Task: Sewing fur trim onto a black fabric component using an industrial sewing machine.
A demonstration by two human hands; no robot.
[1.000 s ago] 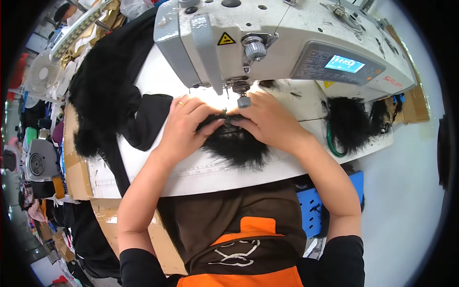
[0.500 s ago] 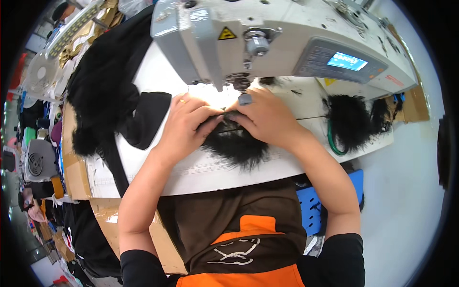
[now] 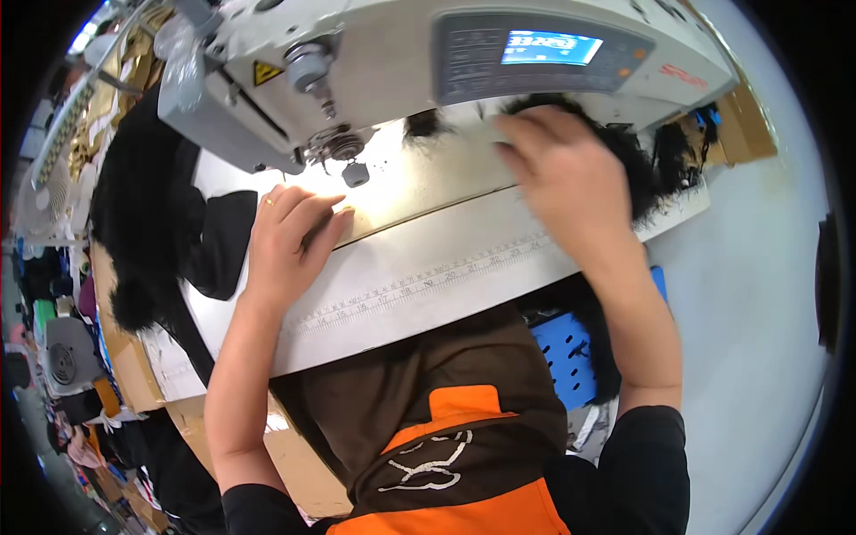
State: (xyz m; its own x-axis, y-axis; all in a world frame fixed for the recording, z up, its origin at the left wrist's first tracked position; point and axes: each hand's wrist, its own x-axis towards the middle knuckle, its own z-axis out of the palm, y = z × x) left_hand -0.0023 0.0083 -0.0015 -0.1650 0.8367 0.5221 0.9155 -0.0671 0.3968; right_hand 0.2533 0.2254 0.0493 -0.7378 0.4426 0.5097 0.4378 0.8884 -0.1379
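Beside the presser foot of the sewing machine (image 3: 349,165), my left hand (image 3: 287,236) rests on the white bed, thumb and fingers apart with nothing between them. My right hand (image 3: 575,183) is over the right part of the bed, smeared by motion. Black fur pieces (image 3: 637,174) show behind and beside it; whether its fingers grip any of them cannot be made out. Another strip of black fur (image 3: 599,343) hangs below the front edge at the right. A small black fur tuft (image 3: 423,125) lies behind the needle area.
Black cloth and fur (image 3: 143,205) are heaped left of the machine, with a flat black panel (image 3: 223,245) nearest my left hand. A printed ruler (image 3: 428,283) runs along the front edge. A blue perforated basket (image 3: 566,361) stands below, and a control panel (image 3: 544,55) is above.
My right hand has left the needle area and moved right to the fur pieces. The fur piece between both hands is gone from there. My left hand stays near the needle; the view has shifted.
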